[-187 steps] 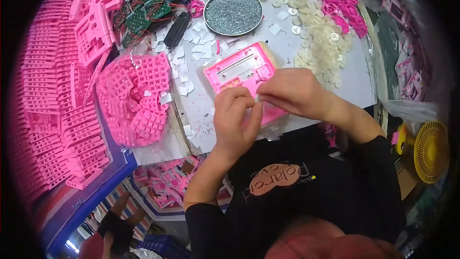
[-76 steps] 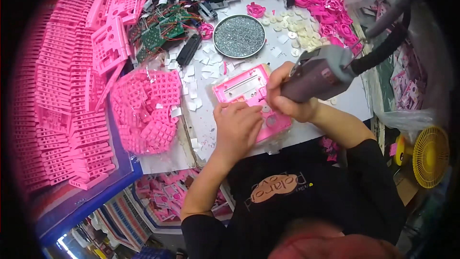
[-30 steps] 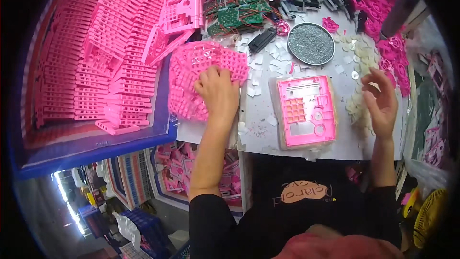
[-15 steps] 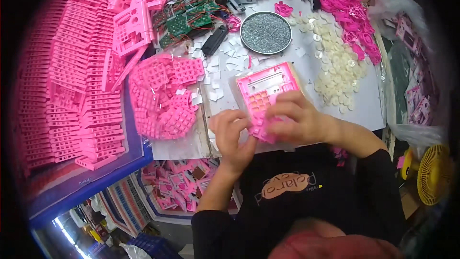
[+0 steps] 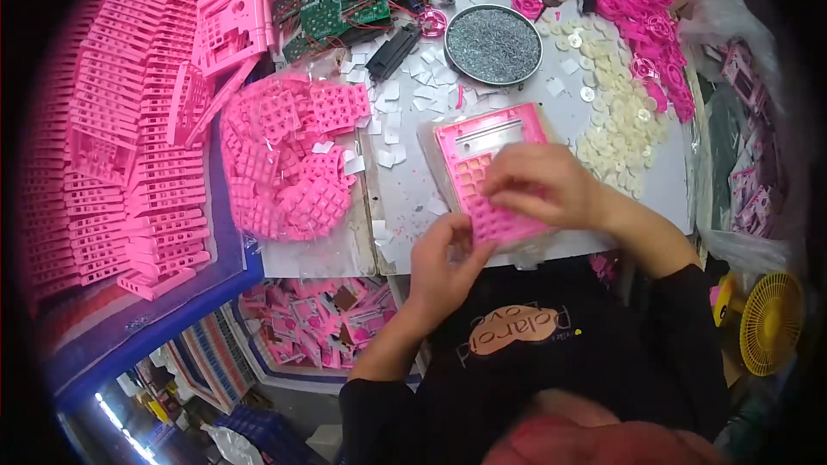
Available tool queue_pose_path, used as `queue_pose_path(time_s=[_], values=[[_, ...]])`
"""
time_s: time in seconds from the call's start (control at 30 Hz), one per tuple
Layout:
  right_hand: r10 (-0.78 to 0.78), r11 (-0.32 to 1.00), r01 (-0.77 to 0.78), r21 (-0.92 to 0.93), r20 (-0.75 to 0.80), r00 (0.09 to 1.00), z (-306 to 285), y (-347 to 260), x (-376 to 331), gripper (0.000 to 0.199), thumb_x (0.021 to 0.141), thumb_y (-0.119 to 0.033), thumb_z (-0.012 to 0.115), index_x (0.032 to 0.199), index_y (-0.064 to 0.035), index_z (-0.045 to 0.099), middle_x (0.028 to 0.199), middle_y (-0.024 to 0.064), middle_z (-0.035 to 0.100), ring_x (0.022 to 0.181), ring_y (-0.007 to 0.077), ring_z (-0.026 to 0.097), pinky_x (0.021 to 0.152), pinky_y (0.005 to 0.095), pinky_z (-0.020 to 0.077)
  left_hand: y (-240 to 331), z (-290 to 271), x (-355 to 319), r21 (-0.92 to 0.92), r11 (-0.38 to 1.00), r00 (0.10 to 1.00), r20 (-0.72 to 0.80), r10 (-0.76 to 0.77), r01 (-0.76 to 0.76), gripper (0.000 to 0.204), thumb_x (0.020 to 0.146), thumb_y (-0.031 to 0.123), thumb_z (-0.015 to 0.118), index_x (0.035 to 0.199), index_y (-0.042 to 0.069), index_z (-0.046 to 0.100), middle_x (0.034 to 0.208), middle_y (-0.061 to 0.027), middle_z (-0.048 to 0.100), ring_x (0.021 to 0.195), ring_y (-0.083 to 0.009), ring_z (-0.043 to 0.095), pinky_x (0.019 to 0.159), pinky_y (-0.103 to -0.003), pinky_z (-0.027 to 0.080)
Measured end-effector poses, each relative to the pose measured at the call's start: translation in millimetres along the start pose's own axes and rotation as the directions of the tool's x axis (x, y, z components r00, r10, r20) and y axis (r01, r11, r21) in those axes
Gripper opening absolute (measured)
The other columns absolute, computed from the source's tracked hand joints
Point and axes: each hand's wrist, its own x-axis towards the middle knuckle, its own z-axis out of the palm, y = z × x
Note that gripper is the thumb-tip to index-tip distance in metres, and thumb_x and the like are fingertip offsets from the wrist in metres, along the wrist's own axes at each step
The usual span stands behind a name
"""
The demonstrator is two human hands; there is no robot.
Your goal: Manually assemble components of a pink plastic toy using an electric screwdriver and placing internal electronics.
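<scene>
A pink plastic casing (image 5: 491,132) with a grid of key holes lies face up, slightly tilted, on a pad wrapped in clear film. Over its lower half sits a pink rubbery-looking keypad (image 5: 495,220). My left hand (image 5: 444,263) is at the lower left corner, its fingers curled and its thumb and forefinger against the casing's edge. Across the right side reaches my right hand (image 5: 543,185), its fingers bent and drawn together over the key grid. Whatever lies under its fingertips is hidden.
A clear bag of pink keypads (image 5: 289,159) lies left of the casing, beside stacked pink casings (image 5: 129,120). Behind are a round tin of small screws (image 5: 494,45), green circuit boards (image 5: 345,9) and white paper pieces. Pale discs (image 5: 616,133) and pink loops (image 5: 637,0) lie right.
The pink keypad, held bunched between both hands before, now lies flatter over the casing's lower half. My right hand has shifted up over the key grid; the whole view has moved a little.
</scene>
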Motion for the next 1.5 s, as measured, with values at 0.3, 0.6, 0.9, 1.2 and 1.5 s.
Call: queue_pose_path(time_s=[0.3,0.6,0.9,1.2,1.5], values=[[-0.230,0.743,0.162,-0.649,-0.021,0.973,13,46,23,0.018,0.082,-0.011,0.076,0.096,-0.0069,0.065,0.093,0.0095,0.064,0.089,0.0301,0.064,0.073,0.0398,0.0532,3,-4,28,0.641,0.633,0.885,0.171,0.434,-0.434,0.034,0.076,0.008,0.080,0.107,0.006,0.066,0.114,-0.0141,0.063,0.099,-0.0343,0.059,0.086,-0.044,0.047],[0.073,0.656,0.179,-0.734,0.298,0.952,28,10,-30,0.096,0.080,-0.053,0.073,0.150,0.0023,0.039,0.162,0.0206,0.029,0.152,0.0359,0.023,0.119,0.0574,0.0240,29,-34,63,0.604,0.677,0.863,0.036,0.504,-0.421,0.024,0.082,0.011,0.074,0.104,0.004,0.067,0.109,-0.0127,0.066,0.100,-0.0343,0.063,0.089,-0.044,0.048],[0.221,0.574,0.217,-0.789,0.405,0.888,28,0,-23,0.106,0.083,-0.064,0.067,0.155,0.0047,0.030,0.165,0.0212,0.022,0.155,0.0345,0.015,0.121,0.0581,0.0185,24,-57,254,0.757,0.653,0.945,-0.237,0.226,0.034,0.029,0.085,0.016,0.071,0.107,-0.003,0.068,0.106,-0.0228,0.066,0.105,-0.0429,0.062,0.090,-0.051,0.050],[0.139,0.623,0.215,-0.752,0.377,0.916,28,3,-27,0.102,0.080,-0.057,0.073,0.152,0.0044,0.034,0.163,0.0216,0.027,0.154,0.0351,0.021,0.119,0.0585,0.0233,3,-153,382,0.685,0.416,0.801,-0.483,-0.355,0.598,0.075,0.075,0.055,0.080,0.133,0.009,0.066,0.144,-0.0144,0.058,0.132,-0.0343,0.056,0.107,-0.051,0.044],[0.073,0.611,0.249,-0.751,0.367,0.927,32,9,-31,0.102,0.078,-0.058,0.073,0.151,0.0037,0.036,0.163,0.0218,0.027,0.152,0.0344,0.024,0.118,0.0580,0.0231,33,-129,358,0.687,0.481,0.815,-0.569,-0.111,0.545,0.050,0.078,0.040,0.082,0.114,0.005,0.074,0.120,-0.0169,0.072,0.112,-0.0379,0.069,0.091,-0.050,0.056]])
